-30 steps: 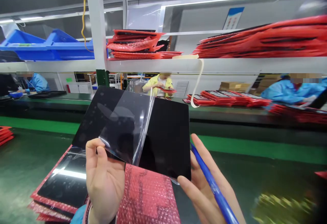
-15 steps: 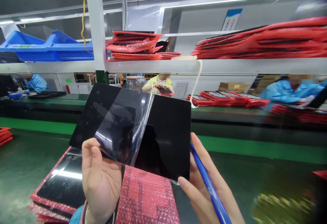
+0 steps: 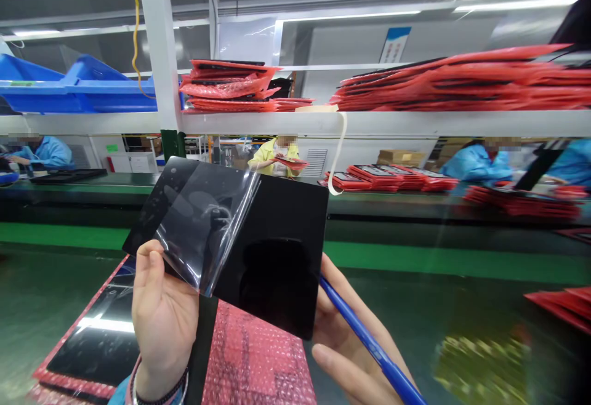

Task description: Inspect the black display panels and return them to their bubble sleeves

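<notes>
I hold a black glass panel (image 3: 272, 257) up in front of me. My left hand (image 3: 161, 319) grips its lower left corner and pinches back a clear protective film (image 3: 207, 226) that is peeled and folded over the panel's left half. My right hand (image 3: 344, 349) supports the panel's right edge from behind and also holds a blue pen (image 3: 369, 346) that slants down to the right. A red bubble-wrap bag (image 3: 258, 362) lies right below the panel.
A stack of black panels on red bags (image 3: 87, 349) sits at lower left on the green conveyor belt (image 3: 41, 288). A shelf (image 3: 392, 123) overhead carries red bags and blue bins (image 3: 83, 88). Several other people work across the line.
The panel and both hands have shifted slightly left and down in view as the camera turned right. The film stays folded back over the left half.
</notes>
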A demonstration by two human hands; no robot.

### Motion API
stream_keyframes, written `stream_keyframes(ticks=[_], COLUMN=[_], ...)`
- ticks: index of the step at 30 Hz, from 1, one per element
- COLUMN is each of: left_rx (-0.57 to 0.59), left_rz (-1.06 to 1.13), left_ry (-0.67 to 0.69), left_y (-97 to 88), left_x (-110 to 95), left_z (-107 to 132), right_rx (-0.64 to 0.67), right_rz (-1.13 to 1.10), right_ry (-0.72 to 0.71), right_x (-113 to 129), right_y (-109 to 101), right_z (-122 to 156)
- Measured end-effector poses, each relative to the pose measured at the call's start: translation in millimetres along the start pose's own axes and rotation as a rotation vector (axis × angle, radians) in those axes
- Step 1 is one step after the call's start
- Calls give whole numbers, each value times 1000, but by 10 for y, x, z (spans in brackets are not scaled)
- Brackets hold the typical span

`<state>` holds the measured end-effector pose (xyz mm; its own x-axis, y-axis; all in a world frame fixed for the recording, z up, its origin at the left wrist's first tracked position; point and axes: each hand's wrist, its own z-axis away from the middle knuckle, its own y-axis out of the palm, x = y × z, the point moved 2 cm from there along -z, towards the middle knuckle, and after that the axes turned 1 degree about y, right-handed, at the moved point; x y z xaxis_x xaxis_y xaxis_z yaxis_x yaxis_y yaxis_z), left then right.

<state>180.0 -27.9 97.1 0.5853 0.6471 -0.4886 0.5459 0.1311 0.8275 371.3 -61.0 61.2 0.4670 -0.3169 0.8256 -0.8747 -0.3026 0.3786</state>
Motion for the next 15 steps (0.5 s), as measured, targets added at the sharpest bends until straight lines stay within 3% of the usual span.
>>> stream_keyframes(ticks=[8,12,15], left_rx=[81,10,-9], left_rz=[-67,-142,-244], left_ry=[17,26,108], left_y=[-43,-61,-94], left_x=[1,2,-10], left_z=[-76,-164,-240], right_rx=[-77,-125,-122], right_rz=[11,190,260], right_ry=[46,81,86], right_x=[-56,-45,-10], right_y=[-25,-24,-30], right_z=[-43,-53,-58])
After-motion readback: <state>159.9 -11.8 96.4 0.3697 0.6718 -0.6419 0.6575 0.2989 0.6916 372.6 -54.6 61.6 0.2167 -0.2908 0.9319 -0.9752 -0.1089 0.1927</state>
